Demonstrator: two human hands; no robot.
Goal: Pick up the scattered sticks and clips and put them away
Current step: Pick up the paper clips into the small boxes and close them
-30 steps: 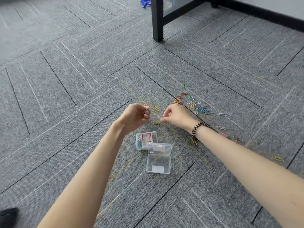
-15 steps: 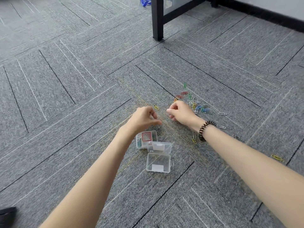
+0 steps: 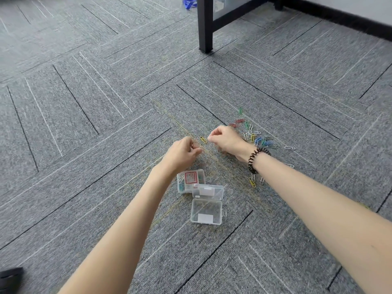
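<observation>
The left hand (image 3: 182, 153) curls its fingers (image 3: 194, 150) inward, so whatever small thing sits in them is mostly covered; only a reddish-brown glint shows, too small to name. The right hand (image 3: 228, 139) is motion-blurred, and its pinch cannot be read as full or bare. Thin yellowish sticks (image 3: 214, 164) on the carpet are so faint that they cannot be counted. The label on the small clip box (image 3: 189, 179) is illegible. The black table leg (image 3: 205, 24) and a blue object (image 3: 189, 2) are cut off by the top edge, a dark shape (image 3: 10, 279) by the left edge.
</observation>
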